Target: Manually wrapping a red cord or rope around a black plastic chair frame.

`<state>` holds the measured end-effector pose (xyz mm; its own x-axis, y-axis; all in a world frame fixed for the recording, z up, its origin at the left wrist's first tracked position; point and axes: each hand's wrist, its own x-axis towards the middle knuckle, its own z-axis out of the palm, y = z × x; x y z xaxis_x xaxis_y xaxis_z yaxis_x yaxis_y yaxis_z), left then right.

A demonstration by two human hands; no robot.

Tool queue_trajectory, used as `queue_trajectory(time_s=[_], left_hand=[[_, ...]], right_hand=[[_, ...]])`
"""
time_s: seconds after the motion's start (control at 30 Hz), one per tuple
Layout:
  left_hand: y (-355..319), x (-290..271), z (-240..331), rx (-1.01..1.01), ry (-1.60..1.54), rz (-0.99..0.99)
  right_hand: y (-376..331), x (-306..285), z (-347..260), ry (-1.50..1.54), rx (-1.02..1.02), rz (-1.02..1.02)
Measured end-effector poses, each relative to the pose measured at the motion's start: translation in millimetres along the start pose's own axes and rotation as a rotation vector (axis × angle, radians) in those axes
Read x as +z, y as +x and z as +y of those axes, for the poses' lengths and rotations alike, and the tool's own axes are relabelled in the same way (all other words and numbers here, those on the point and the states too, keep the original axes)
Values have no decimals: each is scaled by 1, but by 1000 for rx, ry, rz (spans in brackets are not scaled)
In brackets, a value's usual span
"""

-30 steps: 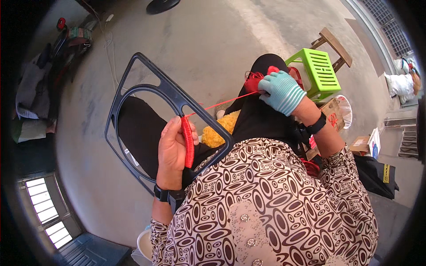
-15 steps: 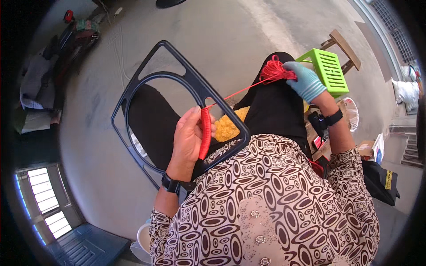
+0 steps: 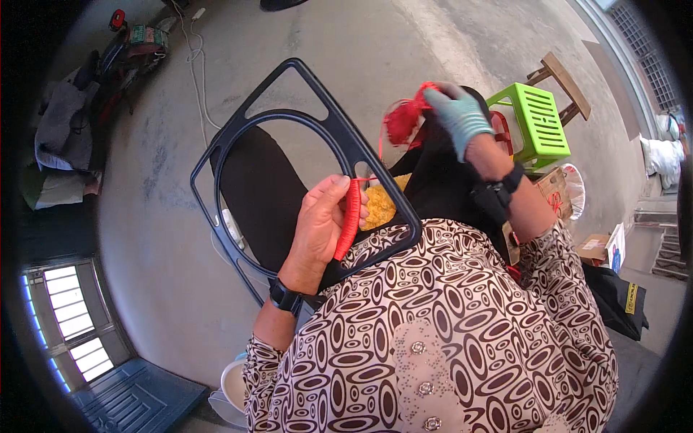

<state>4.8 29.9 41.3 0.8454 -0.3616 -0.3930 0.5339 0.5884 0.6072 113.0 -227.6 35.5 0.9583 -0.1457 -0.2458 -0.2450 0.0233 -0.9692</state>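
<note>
My bare left hand [image 3: 316,225] is closed around the inner ring of a dark, flat frame [image 3: 341,124] with a large round opening, held over my lap. Tight turns of red cord [image 3: 350,222] cover the ring where my thumb presses on the uppermost coils. From there a strand runs across the frame's outer bar and up to a loose bundle of red cord [image 3: 406,123]. My right hand [image 3: 460,119], in a pale blue-green glove, grips that bundle above my right knee and is slightly blurred.
Beyond my right knee stands a bright green plastic stool [image 3: 533,123], with a wooden stool [image 3: 559,83] behind it. A yellow fluffy thing [image 3: 381,206] lies between my thighs. A white cable [image 3: 195,65] trails along the floor at the far left.
My right hand has swung up and left with the cord bundle, and the once straight, taut strand now hangs down toward the frame. The frame and my left hand have shifted slightly right.
</note>
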Motion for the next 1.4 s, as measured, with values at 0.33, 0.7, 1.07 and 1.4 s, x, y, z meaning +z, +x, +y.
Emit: queue_trajectory(time_s=[0.33, 0.7, 1.07, 1.4], left_hand=[[7, 11, -6, -169, 46, -36], [14, -5, -13, -244, -153, -241], [21, -11, -18, 153, 9, 25], [17, 2, -11, 19, -6, 149]], right_hand=[[-44, 76, 19, 419, 523, -499], [-54, 72, -8, 726, 504, -746], [-62, 49, 5, 51, 338, -669], [-84, 49, 21, 74, 270, -737]])
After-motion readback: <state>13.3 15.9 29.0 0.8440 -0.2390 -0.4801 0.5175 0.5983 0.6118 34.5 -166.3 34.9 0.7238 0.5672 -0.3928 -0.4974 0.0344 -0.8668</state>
